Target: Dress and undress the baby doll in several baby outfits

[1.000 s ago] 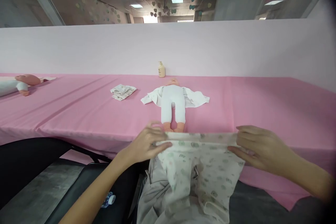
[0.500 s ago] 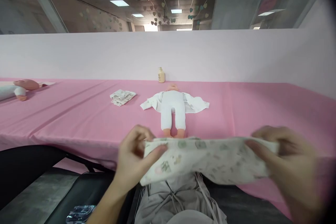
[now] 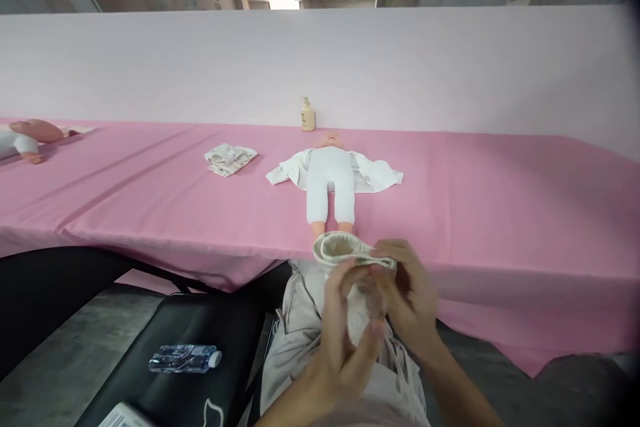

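Above my lap, my left hand (image 3: 343, 337) and my right hand (image 3: 409, 300) hold a white printed cloth (image 3: 340, 248) close together. Its upper edge bends into a loop on the left, and its folded right end is pinched by my right fingers. My left fingers curl against the near side, covering much of the lower cloth. Just beyond lies a doll (image 3: 330, 177) on its back in a white bodysuit, feet toward me. An open white shirt (image 3: 377, 175) is spread beneath it, sleeves out to both sides.
A folded cloth (image 3: 230, 159) lies left of the doll on the pink-covered table (image 3: 500, 213). Behind stands a pump bottle (image 3: 308, 115) by the white wall. Another doll (image 3: 30, 137) lies far left. On a black chair (image 3: 220, 320) rests a water bottle (image 3: 184, 358).
Both hands have come together, and the cloth once stretched wide between them is now bunched into a loop. My view has tilted down, showing more of the chair.
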`<control>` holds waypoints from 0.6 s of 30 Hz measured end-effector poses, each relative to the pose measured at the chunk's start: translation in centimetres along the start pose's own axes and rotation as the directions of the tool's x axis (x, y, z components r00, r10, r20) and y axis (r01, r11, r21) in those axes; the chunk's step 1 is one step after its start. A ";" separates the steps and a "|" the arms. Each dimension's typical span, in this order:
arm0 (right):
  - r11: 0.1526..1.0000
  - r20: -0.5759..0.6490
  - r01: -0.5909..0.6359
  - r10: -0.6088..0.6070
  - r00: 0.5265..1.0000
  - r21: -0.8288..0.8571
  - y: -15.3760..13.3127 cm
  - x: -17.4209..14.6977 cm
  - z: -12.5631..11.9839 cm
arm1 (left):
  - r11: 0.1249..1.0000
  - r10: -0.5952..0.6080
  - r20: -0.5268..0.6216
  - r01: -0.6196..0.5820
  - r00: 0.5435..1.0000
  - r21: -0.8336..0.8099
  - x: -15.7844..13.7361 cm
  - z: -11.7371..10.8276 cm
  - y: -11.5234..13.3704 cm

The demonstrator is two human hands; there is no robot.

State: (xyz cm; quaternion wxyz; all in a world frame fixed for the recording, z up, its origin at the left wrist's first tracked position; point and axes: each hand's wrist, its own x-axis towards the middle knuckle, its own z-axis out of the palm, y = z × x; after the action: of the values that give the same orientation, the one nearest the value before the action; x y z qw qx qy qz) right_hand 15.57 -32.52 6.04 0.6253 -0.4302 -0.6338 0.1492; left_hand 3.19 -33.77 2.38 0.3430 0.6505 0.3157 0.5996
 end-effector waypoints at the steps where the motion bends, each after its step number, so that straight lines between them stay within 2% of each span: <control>1: 0.999 -0.050 -0.034 0.034 0.998 0.007 0.1 0.4 -0.8 | 0.997 0.061 -0.084 -0.056 0.995 0.054 0.6 -0.5 -0.8; 2: 0.998 -0.098 -0.069 0.070 0.993 0.008 0.1 0.9 -1.4 | 0.992 0.108 -0.174 -0.093 0.979 0.089 1.3 -0.9 -1.7; 3: 0.995 -0.143 -0.096 0.097 0.985 0.012 0.2 1.4 -1.9 | 0.993 0.094 -0.214 -0.077 0.972 0.087 2.2 -1.3 -2.6; 4: 0.993 -0.173 -0.111 0.114 0.978 0.026 0.2 1.8 -2.1 | 1.000 0.016 -0.158 -0.013 0.987 0.015 3.2 -1.6 -3.3; 5: 0.992 -0.176 -0.118 0.126 0.976 0.052 0.2 2.1 -2.2 | 0.992 -0.076 -0.045 0.071 0.996 -0.102 4.1 -1.8 -3.8; 7: 0.982 -0.137 -0.139 0.156 0.978 0.125 0.3 2.6 -2.1 | 0.914 -0.227 0.179 0.273 0.957 -0.299 5.5 -2.1 -4.1; 8: 0.973 -0.114 -0.158 0.179 0.977 0.167 0.4 2.8 -1.9 | 0.866 -0.268 0.222 0.335 0.937 -0.370 5.9 -2.1 -4.0; 9: 0.961 -0.096 -0.180 0.203 0.974 0.210 0.6 2.8 -1.8 | 0.829 -0.295 0.216 0.362 0.931 -0.427 6.2 -2.1 -3.7; 11: 0.933 -0.067 -0.209 0.238 0.969 0.294 0.9 2.7 -1.6 | 0.789 -0.300 0.155 0.336 0.941 -0.515 6.4 -1.9 -3.1; 13: 0.911 -0.061 -0.203 0.240 0.969 0.358 1.1 2.5 -1.6 | 0.773 -0.273 0.187 0.331 0.944 -0.541 6.3 -1.6 -2.7; 16: 0.913 -0.076 -0.182 0.224 0.972 0.364 1.1 2.1 -2.1 | 0.783 -0.316 0.279 0.416 0.907 -0.463 5.7 -1.1 -2.4; 18: 0.919 -0.056 -0.198 0.231 0.971 0.341 1.0 1.9 -2.3 | 0.817 -0.367 0.200 0.418 0.908 -0.398 5.1 -1.0 -2.2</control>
State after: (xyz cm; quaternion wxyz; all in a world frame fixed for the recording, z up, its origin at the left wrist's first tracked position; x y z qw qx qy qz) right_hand 18.34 -31.35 6.97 0.6983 -0.3918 -0.5178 0.3012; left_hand 2.61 -28.27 3.54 0.6122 0.5121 0.2821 0.5323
